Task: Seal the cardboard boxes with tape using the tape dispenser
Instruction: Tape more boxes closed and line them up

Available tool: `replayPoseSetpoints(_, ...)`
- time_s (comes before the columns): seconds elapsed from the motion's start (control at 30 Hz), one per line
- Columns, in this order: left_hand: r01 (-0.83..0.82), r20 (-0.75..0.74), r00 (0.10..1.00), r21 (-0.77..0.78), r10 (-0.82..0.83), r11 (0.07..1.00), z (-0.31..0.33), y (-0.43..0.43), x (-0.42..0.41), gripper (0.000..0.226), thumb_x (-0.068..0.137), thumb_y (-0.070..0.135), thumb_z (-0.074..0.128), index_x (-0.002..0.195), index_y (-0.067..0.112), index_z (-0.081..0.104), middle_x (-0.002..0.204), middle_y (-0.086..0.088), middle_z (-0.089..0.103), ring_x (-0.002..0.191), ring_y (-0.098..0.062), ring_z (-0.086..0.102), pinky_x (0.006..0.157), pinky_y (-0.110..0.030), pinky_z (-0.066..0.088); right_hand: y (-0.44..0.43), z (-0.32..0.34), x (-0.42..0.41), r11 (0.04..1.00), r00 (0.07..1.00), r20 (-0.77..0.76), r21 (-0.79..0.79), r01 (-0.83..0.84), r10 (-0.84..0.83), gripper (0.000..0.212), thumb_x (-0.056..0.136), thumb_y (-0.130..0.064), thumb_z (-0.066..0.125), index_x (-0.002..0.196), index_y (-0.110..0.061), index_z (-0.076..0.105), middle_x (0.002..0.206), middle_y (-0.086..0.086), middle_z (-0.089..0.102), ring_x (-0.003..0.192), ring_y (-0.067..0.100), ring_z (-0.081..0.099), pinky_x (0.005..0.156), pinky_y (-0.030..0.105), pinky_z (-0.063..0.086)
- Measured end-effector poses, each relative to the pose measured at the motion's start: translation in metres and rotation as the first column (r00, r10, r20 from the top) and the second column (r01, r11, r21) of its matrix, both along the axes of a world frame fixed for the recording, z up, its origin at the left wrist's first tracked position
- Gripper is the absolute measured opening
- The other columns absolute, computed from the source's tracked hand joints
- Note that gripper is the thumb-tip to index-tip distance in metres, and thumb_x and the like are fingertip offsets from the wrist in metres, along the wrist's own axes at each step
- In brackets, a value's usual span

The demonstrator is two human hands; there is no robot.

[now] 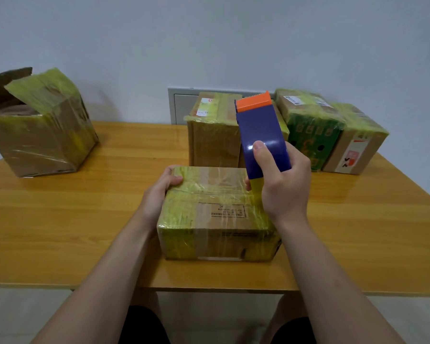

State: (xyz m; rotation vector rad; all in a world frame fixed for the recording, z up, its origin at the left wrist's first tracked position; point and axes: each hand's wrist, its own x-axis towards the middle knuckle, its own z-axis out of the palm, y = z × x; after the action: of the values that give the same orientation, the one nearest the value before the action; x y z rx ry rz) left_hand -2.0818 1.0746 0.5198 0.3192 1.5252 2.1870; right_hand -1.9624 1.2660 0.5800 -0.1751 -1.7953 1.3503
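Head view: a taped cardboard box [217, 219] is set centrally on the wooden table [72, 219]. Its 10 o'clock corner is gripped by the left hand [160, 189]. At its 2 o'clock corner the blue tape dispenser [262, 135] is held upright, the right hand [283, 184] curled round it. An open box [40, 135] is placed at 10 o'clock.

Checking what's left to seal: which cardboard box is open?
The yellowish-taped brown cardboard box at the far left of the wooden table: its flap stands up; the others are closed.
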Motion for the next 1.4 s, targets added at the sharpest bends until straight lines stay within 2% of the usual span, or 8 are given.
replayPoseSetpoints(0.1,0.065,0.015,0.998,0.065,-0.066,0.996,0.002,0.004,0.002,0.025,0.081,0.020,0.057,0.106,0.016,0.056,0.095,-0.005,0.064,0.080,-0.020,0.068,0.067,-0.033,0.061,0.001,-0.001,0.000,1.000,1.000,-0.002,-0.004,-0.001,0.001,0.048,0.088,-0.056,0.062,0.088,-0.009,0.067,0.075,0.001,0.068,0.066,0.032,0.065,0.056,0.057,0.056)
replayPoseSetpoints(0.27,0.128,0.002,0.992,0.054,-0.128,0.990,0.003,0.002,0.002,0.033,0.082,0.021,0.064,0.113,0.014,0.060,0.099,-0.007,0.072,0.084,-0.023,0.073,0.071,-0.038,0.064,0.002,0.000,-0.002,1.000,1.000,-0.009,0.001,-0.002,0.002,0.047,0.089,-0.055,0.062,0.089,-0.007,0.068,0.077,0.003,0.068,0.066,0.034,0.066,0.056,0.057,0.056)
replayPoseSetpoints(0.43,-0.090,0.062,0.993,-0.129,0.099,0.987,0.003,0.006,-0.006,0.103,0.064,0.022,0.075,0.159,0.019,0.038,0.139,-0.013,0.060,0.114,-0.033,0.067,0.089,-0.040,0.055,0.002,-0.001,-0.004,1.000,1.000,-0.006,0.009,-0.004,0.004,0.046,0.089,-0.054,0.063,0.087,-0.007,0.067,0.076,0.004,0.068,0.065,0.035,0.065,0.055,0.058,0.055)
replayPoseSetpoints(0.67,0.118,0.083,0.990,-0.042,-0.114,0.992,0.005,-0.002,0.007,0.077,0.065,0.033,0.087,0.132,0.011,0.057,0.116,-0.015,0.072,0.097,-0.030,0.075,0.073,-0.041,0.064,0.004,-0.002,-0.002,1.000,1.000,-0.011,-0.023,-0.012,0.012,0.047,0.089,-0.054,0.062,0.091,-0.008,0.068,0.078,0.004,0.068,0.067,0.037,0.066,0.056,0.058,0.056)
replayPoseSetpoints(0.8,-0.001,0.137,0.990,-0.128,0.019,0.992,0.016,0.004,0.010,0.093,0.077,0.013,0.079,0.159,0.017,0.035,0.118,-0.014,0.065,0.100,-0.032,0.072,0.073,-0.040,0.061,0.004,-0.002,-0.002,1.000,1.000,-0.007,0.000,-0.016,0.016,0.045,0.090,-0.053,0.062,0.089,-0.008,0.067,0.077,0.002,0.068,0.066,0.033,0.066,0.055,0.056,0.056)
replayPoseSetpoints(0.97,0.000,0.022,1.000,-0.347,0.009,0.938,0.033,0.001,0.015,0.023,0.098,0.011,0.061,0.118,0.022,0.063,0.116,-0.019,0.071,0.091,-0.028,0.073,0.069,-0.034,0.061,0.003,-0.001,-0.001,1.000,1.000,-0.008,-0.007,-0.023,0.023,0.046,0.089,-0.054,0.061,0.089,-0.008,0.067,0.077,0.000,0.068,0.066,0.031,0.066,0.056,0.056,0.056)
replayPoseSetpoints(1.23,0.068,0.014,0.998,-0.334,-0.067,0.940,0.027,-0.012,0.031,0.040,0.102,0.024,0.057,0.135,0.042,0.045,0.124,-0.001,0.069,0.092,-0.013,0.078,0.066,-0.023,0.060,0.003,-0.001,-0.001,1.000,1.000,-0.013,-0.020,-0.018,0.018,0.048,0.089,-0.055,0.061,0.090,-0.008,0.067,0.078,0.000,0.068,0.067,0.029,0.066,0.057,0.056,0.057)
replayPoseSetpoints(1.4,0.080,-0.061,0.990,-0.504,-0.128,0.860,0.044,-0.014,0.032,0.038,0.104,0.032,0.055,0.138,0.045,0.042,0.132,0.007,0.065,0.105,-0.010,0.069,0.083,-0.022,0.052,0.003,-0.002,0.000,0.999,1.000,-0.016,-0.038,-0.022,0.021,0.048,0.088,-0.056,0.061,0.089,-0.009,0.067,0.077,0.003,0.068,0.066,0.035,0.066,0.057,0.058,0.056)
